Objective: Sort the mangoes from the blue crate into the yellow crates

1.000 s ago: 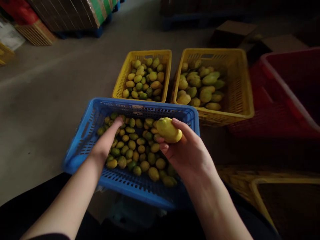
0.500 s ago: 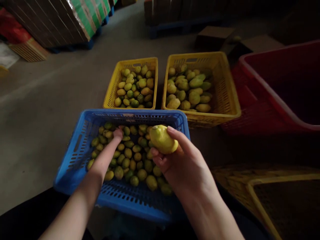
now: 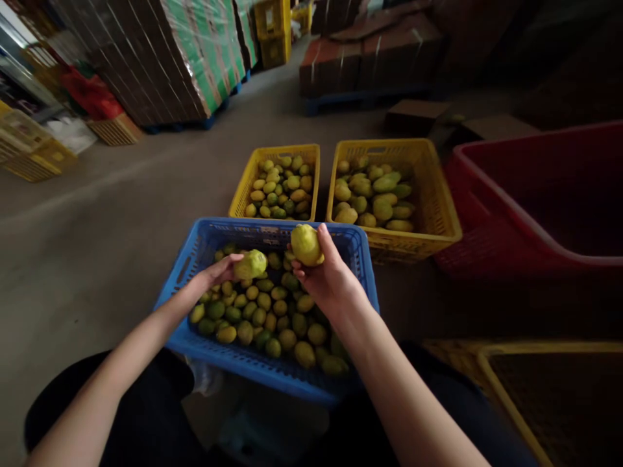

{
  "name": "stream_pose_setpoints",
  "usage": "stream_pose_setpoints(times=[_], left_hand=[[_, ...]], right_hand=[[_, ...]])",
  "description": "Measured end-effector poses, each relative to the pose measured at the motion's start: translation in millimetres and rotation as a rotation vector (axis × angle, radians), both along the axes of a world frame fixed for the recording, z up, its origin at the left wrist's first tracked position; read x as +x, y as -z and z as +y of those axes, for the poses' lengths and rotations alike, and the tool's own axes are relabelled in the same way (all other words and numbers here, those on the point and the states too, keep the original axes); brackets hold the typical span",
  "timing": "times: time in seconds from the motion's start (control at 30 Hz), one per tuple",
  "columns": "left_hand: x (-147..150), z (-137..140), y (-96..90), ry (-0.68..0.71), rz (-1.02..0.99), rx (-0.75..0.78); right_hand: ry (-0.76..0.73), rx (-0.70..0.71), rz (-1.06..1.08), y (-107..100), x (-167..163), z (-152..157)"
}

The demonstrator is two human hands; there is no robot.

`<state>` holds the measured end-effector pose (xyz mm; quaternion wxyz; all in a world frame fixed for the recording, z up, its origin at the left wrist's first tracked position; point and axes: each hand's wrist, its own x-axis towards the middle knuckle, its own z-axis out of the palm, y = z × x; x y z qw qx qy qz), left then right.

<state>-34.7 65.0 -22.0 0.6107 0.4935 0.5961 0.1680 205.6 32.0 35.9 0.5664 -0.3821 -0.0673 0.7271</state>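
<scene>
Above the blue crate, my left hand is closed on a yellow-green lemon. My right hand grips a larger yellow lemon between thumb and fingers, over the crate's far side. The two held fruits are apart, a short way from each other. Below them, many green and yellow lemons lie loose in the blue crate. Part of the fruit at the crate's right side is hidden by my right hand and forearm.
Behind stand two yellow crates of lemons, a smaller-looking left one and a right one. A large red bin is at the right, another yellow crate at lower right. Wrapped pallet stacks and cardboard boxes fill the background.
My left hand has come up out of the fruit with a lemon in it. My right hand still holds its lemon, now a little farther from me. The view has tilted up.
</scene>
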Motion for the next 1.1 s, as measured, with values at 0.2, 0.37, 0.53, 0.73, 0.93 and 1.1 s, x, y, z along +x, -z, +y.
stream_pose_setpoints(times=[0.2, 0.37, 0.53, 0.73, 0.93, 1.1], left_hand=[[2, -4, -60.7, -0.130, -0.582, -0.048], [13, -27, -68.0, -0.360, -0.760, -0.134], [32, -21, -40.0, -0.606, -0.817, -0.195], [49, -42, -29.4, -0.476, -0.642, 0.396], [50, -62, -30.8, -0.240, -0.515, 0.676], [46, -65, -32.4, -0.198, -0.572, 0.717]], right_hand=[[-0.167, 0.121, -0.139, 1, -19, -9], [-0.097, 0.262, -0.379, -3, -21, -19], [-0.056, 0.391, -0.409, 0, -22, -20], [0.055, 0.556, -0.707, 18, -52, -38], [0.057, 0.892, -1.001, 34, -52, -49], [0.079, 1.041, -1.152, 33, -43, -49]])
